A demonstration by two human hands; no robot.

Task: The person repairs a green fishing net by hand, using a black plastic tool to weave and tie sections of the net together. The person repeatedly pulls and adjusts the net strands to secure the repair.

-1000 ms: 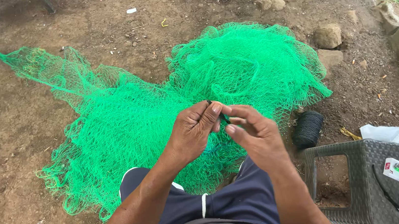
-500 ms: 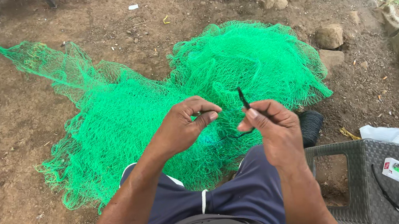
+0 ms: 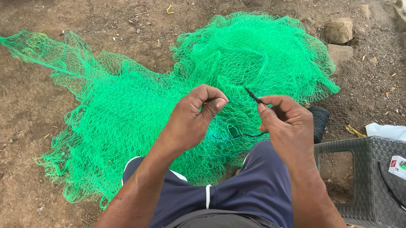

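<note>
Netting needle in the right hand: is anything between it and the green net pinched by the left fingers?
Nothing visible. The dark netting needle sticks up from the right hand, with an open gap to the left hand. Only green net lies behind and below.

A bright green fishing net (image 3: pixel 170 87) lay heaped on bare dirt, one strand trailing away, while a thin dark netting needle (image 3: pixel 254 96) stood tilted above it.
</note>
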